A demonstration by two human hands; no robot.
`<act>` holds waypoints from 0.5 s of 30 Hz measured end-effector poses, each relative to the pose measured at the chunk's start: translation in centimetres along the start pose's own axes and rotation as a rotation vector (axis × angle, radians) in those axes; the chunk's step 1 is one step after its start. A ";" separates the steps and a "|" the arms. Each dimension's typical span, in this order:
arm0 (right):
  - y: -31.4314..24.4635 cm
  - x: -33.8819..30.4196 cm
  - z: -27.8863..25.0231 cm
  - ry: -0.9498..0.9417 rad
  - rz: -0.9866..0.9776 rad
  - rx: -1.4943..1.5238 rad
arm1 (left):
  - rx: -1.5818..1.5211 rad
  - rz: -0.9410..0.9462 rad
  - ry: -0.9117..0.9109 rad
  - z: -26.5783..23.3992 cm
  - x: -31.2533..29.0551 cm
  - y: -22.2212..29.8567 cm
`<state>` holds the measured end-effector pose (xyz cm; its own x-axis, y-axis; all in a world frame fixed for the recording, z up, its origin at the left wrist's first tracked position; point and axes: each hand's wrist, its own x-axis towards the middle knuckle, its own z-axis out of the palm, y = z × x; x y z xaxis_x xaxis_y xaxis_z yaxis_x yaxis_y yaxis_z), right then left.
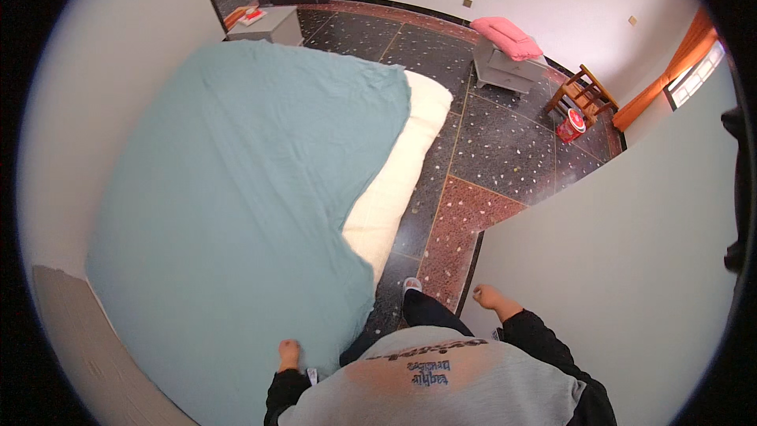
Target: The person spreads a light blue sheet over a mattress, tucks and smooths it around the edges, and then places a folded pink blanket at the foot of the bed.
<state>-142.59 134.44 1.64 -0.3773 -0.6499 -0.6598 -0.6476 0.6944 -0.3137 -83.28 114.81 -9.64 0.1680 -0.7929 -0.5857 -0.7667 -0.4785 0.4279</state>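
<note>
- Head view: the step in hand looks like spreading a large teal cloth sheet (236, 189) over a thick cream mattress (406, 177); I judge it partly done — cloth covers most of the mattress, but a strip along its right side is bare.
- The person's left hand (289, 354) is curled over the sheet at the mattress's near end; I cannot tell whether it pinches any cloth.
- The right hand (493, 300) is curled into a fist with nothing visible in it, right of the mattress and near a pale plain wall (599, 244).
- Next, in my judgement, the sheet's loose edge needs gripping and drawing outward over the bare strip — then smoothing.
- That edge runs unevenly down the mattress's right side, cutting inward before the near corner.
- Between mattress and wall, the dark speckled stone floor (505, 134) narrows beside the person; beyond the wall's corner it widens, giving more room to step.
- Farther right of the mattress stand a brown wooden chair (587, 95) and a round red bucket (569, 128), both well apart from the sheet.
</note>
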 end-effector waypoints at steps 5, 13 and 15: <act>4.2 7.7 -9.7 0.240 0.059 0.408 | 0.077 0.399 -0.498 8.1 2.8 23.6; 6.8 18.3 -21.8 0.145 0.164 0.451 | -0.128 0.479 -0.688 16.8 10.2 56.6; 7.7 19.2 -23.8 0.128 0.160 0.385 | -0.510 0.144 -0.908 19.0 11.6 62.8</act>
<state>-170.58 119.99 2.85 -0.5474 -0.5409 -0.6385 -0.2890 0.8383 -0.4624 -141.26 82.72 -2.71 -0.5934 -0.3753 -0.7120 -0.3555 -0.6715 0.6502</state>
